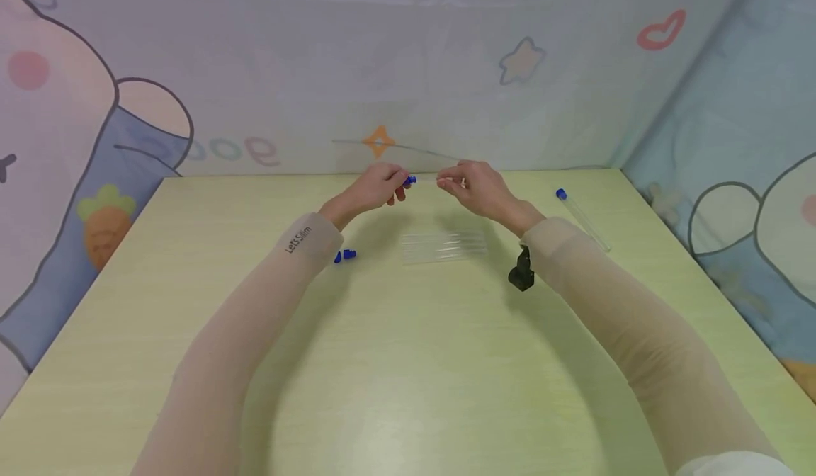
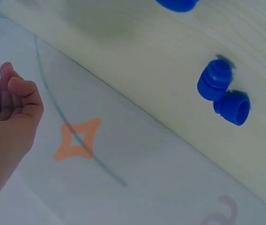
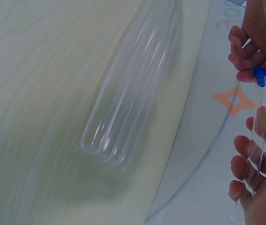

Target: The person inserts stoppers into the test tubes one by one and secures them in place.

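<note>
My left hand (image 1: 381,184) pinches a blue cap (image 3: 260,75) between thumb and fingers above the table's far edge. Opposite it, my right hand (image 1: 474,189) holds a clear test tube (image 3: 260,97) along its length, fingers curled round it. Cap and tube mouth meet in the right wrist view; how firmly the cap sits cannot be told. Below the hands lie several clear test tubes (image 1: 444,248), side by side. Loose blue caps (image 1: 349,254) lie near my left sleeve, partly hidden in the head view; the left wrist view shows a stepped cap (image 2: 215,79) touching another.
A test tube with a blue cap (image 1: 561,193) lies at the right, beyond my right sleeve. A black device (image 1: 522,275) hangs under the right wrist. Behind the table (image 1: 408,363) rises a printed cloth (image 1: 306,72), with another at each side.
</note>
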A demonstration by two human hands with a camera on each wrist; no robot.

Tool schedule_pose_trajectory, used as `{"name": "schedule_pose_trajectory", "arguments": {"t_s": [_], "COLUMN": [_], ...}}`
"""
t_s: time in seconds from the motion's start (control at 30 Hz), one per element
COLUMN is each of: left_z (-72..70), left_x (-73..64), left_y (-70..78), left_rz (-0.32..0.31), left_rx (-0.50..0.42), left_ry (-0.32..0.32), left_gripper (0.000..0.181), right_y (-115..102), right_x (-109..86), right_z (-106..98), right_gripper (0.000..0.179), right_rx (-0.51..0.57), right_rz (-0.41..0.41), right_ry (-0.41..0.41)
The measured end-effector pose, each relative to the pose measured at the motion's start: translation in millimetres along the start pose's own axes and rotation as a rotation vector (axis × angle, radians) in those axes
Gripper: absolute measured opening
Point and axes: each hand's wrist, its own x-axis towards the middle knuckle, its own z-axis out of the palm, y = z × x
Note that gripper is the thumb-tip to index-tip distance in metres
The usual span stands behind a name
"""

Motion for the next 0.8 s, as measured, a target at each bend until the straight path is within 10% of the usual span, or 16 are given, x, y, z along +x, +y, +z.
{"name": "schedule_pose_trajectory", "arguments": {"t_s": [0.53, 0.8], "left_z": [6.0, 5.6], "left_x": [-1.7, -1.8], "left_y": [-1.3, 1.9], "left_rz": [-0.078, -0.089], "left_rx": [-0.288, -0.271], "left_ry": [-0.033, -0.032], "left_gripper": [0.036, 0.037], "right_y": [-12, -13], "right_x": [-1.7, 0.1], "right_z": [6, 5], "right_gripper": [0.027, 0.022], "right_rx": [-0.061, -0.100], "right_rz": [0.096, 0.095], "right_ry": [0.025, 0.003]}}
